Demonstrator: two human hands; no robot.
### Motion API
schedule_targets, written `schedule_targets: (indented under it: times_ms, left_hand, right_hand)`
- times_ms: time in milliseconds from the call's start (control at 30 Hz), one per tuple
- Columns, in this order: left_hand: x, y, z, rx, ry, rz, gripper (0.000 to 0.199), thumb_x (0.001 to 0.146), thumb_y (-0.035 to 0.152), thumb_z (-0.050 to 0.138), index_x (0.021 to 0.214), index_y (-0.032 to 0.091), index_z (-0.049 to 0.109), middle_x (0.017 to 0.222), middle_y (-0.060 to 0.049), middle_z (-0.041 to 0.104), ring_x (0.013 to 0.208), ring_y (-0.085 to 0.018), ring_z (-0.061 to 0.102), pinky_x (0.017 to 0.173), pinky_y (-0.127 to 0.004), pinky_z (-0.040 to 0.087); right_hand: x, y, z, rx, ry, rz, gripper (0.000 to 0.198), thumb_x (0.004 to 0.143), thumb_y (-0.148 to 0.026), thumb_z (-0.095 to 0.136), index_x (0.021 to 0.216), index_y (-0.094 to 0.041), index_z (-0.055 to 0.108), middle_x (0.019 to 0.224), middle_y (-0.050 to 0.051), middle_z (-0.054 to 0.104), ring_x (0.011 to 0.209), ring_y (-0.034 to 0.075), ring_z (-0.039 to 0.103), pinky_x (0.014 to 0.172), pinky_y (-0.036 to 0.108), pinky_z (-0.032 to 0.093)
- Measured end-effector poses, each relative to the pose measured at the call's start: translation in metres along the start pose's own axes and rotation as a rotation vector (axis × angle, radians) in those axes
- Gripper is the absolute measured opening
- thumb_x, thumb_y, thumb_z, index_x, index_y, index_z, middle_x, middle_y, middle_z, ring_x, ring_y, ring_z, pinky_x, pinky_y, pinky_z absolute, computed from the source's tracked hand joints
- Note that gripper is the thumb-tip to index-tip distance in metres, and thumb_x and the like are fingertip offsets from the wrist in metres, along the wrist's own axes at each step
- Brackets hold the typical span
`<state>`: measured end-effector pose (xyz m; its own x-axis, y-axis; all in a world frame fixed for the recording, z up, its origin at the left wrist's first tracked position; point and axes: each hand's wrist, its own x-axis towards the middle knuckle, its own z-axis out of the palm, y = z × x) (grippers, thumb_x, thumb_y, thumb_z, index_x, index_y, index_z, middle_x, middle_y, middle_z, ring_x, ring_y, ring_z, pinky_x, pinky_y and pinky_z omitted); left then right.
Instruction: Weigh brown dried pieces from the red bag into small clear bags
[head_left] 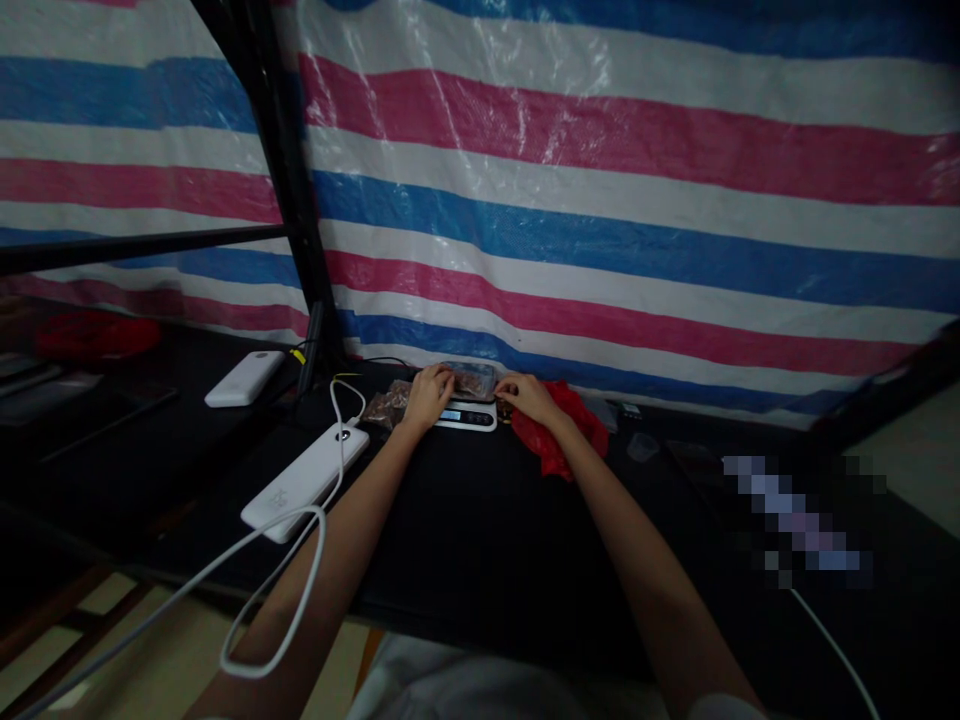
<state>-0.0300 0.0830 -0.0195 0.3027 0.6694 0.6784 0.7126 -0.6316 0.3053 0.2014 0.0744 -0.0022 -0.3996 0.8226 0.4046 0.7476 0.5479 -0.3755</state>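
Observation:
A white digital scale (466,416) with a lit display lies on the black table against the striped sheet. On it sits a clear plastic box (474,380) with brown contents. My left hand (429,394) is at the box's left side, its curled fingers closed at the edge. By the box's right edge is my right hand (528,394), fingertips pinched together; what they hold, if anything, is too small to make out. A crumpled red plastic bag (564,432) lies under and beside my right wrist. Clear bags of brown pieces (387,404) lie left of my left hand.
A white power bank (304,482) with a looping white cable (324,545) lies by my left forearm. Farther left is another white power bank (244,380). A small clear plastic cup (642,447) lies to the right. A black metal post (289,170) rises behind.

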Motion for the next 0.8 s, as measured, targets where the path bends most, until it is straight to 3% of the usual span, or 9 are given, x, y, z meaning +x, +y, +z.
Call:
schedule_targets:
  times_ms: [133, 233, 800]
  left_hand:
    - [0.0, -0.0004, -0.0064, -0.017, 0.194, -0.105, 0.025, 0.088, 0.023, 0.036, 0.092, 0.018, 0.061, 0.099, -0.005, 0.059, 0.096, -0.018, 0.051, 0.086, -0.032, 0.036]
    - [0.0002, -0.0018, -0.0098, -0.025, 0.265, -0.175, 0.026, 0.088, 0.022, 0.036, 0.086, 0.018, 0.061, 0.094, -0.005, 0.06, 0.092, -0.018, 0.052, 0.083, -0.032, 0.037]
    - [-0.001, -0.0009, -0.0103, 0.003, 0.219, -0.177, 0.023, 0.088, 0.022, 0.036, 0.083, 0.019, 0.059, 0.09, -0.005, 0.06, 0.09, -0.018, 0.051, 0.082, -0.032, 0.035]
  right_hand:
    - [-0.0007, -0.0015, -0.0002, -0.047, 0.057, 0.036, 0.016, 0.078, -0.017, 0.054, 0.09, -0.021, 0.066, 0.087, 0.002, 0.067, 0.075, 0.015, 0.059, 0.07, 0.025, 0.043]
    - [-0.0011, -0.0058, -0.0006, -0.06, 0.065, 0.03, 0.017, 0.08, -0.018, 0.053, 0.09, -0.021, 0.065, 0.089, 0.002, 0.067, 0.077, 0.015, 0.059, 0.071, 0.026, 0.043]
    - [-0.0024, -0.0053, 0.0008, -0.09, 0.048, 0.044, 0.018, 0.08, -0.018, 0.051, 0.089, -0.021, 0.065, 0.089, 0.002, 0.067, 0.08, 0.015, 0.06, 0.072, 0.025, 0.043]
